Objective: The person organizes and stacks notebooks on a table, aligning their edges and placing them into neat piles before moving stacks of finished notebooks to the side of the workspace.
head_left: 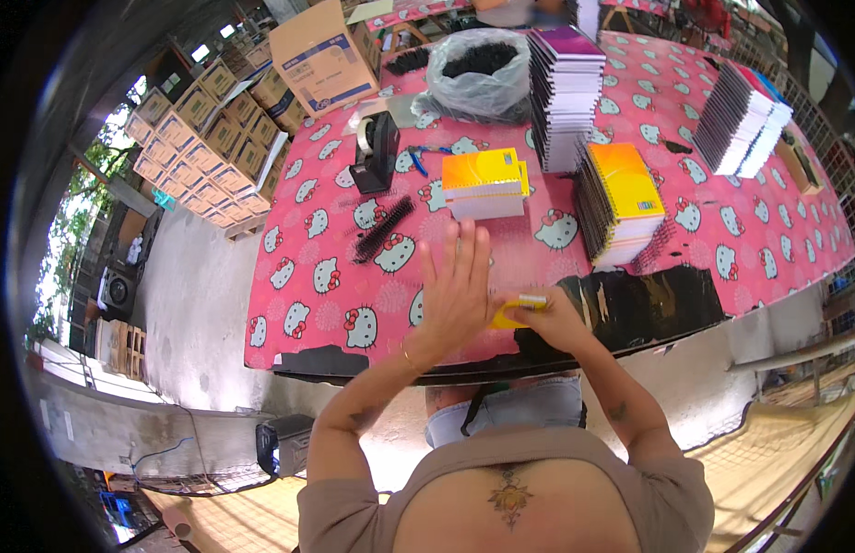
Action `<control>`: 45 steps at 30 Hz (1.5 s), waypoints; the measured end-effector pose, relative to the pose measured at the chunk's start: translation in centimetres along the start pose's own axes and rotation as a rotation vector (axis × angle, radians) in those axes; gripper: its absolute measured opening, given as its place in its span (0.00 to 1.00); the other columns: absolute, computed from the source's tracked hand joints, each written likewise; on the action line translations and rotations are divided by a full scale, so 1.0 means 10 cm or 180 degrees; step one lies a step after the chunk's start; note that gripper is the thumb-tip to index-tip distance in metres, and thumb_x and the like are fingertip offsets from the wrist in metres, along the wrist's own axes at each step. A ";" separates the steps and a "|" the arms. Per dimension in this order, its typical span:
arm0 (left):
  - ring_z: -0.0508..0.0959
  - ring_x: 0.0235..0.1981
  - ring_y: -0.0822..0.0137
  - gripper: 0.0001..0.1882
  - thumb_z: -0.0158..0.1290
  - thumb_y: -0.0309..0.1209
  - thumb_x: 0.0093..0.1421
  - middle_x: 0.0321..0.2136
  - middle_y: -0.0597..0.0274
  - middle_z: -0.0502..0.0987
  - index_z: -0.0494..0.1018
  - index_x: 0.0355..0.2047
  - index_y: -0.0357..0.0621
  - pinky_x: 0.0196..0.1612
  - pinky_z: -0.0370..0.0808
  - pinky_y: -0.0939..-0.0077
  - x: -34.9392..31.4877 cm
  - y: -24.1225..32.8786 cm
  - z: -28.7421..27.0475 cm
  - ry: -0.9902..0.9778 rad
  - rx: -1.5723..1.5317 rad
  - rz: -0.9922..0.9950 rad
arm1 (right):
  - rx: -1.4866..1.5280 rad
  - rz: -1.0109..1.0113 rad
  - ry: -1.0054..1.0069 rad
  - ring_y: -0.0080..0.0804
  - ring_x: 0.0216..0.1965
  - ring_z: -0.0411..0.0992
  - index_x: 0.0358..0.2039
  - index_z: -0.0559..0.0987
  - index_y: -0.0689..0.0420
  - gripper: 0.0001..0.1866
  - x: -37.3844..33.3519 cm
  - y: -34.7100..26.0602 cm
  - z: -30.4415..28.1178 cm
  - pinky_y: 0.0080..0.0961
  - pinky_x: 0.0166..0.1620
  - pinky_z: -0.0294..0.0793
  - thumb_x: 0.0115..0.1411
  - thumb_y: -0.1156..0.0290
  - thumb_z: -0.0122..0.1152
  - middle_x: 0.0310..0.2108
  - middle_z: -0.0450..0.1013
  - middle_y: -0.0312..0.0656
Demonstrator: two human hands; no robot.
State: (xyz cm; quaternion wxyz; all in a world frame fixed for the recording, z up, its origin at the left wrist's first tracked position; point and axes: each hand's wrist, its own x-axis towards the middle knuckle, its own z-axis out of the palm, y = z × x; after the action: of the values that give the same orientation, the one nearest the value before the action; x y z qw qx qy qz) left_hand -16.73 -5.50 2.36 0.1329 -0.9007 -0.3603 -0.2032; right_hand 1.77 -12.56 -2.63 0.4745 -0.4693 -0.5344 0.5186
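Note:
My left hand (458, 281) lies open over the table, palm down and fingers stretched toward a short stack of yellow-orange spiral notebooks (487, 170). My right hand (554, 320) is closed around a small yellow object (507, 318) with a pale strip on top, close beside my left hand. Its exact kind is hard to make out, as my fingers cover part of it. A taller stack of yellow-covered spiral notebooks (624, 189) stands to the right. Left of my left hand lies a bundle of black binding coils (384, 230).
A pink patterned cloth (294, 244) covers the table, with black patches (672, 300) at the near edge. Around stand a tape dispenser (376, 152), blue-handled pliers (418, 162), a plastic bag of black coils (483, 69), purple-topped notebooks (567, 97), another notebook stack (741, 120) and cartons (321, 60).

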 end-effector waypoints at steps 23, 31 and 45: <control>0.46 0.73 0.48 0.46 0.40 0.61 0.65 0.70 0.41 0.51 0.53 0.68 0.31 0.68 0.34 0.35 -0.49 0.35 0.44 -0.0508 -0.0712 0.0454 | -0.0175 -0.0231 0.0037 0.18 0.35 0.72 0.48 0.80 0.61 0.15 0.13 0.50 -0.10 0.24 0.41 0.75 0.61 0.73 0.63 0.35 0.80 0.38; 0.50 0.72 0.51 0.45 0.40 0.61 0.64 0.69 0.48 0.54 0.53 0.68 0.36 0.67 0.43 0.34 -0.59 0.51 0.35 -0.0585 -0.0809 0.0412 | -0.0576 -0.0593 0.0244 0.16 0.35 0.71 0.44 0.80 0.63 0.12 0.09 0.46 -0.07 0.23 0.40 0.75 0.59 0.75 0.64 0.33 0.80 0.37; 0.52 0.71 0.51 0.44 0.39 0.61 0.65 0.68 0.45 0.55 0.53 0.68 0.36 0.68 0.38 0.36 -0.57 0.48 0.48 -0.0619 -0.1060 0.0509 | -0.0827 -0.0350 0.0253 0.22 0.29 0.71 0.37 0.80 0.63 0.09 0.13 0.53 -0.15 0.29 0.35 0.73 0.56 0.75 0.61 0.26 0.78 0.44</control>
State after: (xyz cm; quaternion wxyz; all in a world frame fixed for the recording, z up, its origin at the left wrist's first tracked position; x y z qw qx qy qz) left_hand -15.79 -10.40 -4.97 -0.0375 -0.9513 -0.2602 -0.1608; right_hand 3.14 -11.03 -7.87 0.4583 -0.5169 -0.6028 0.3992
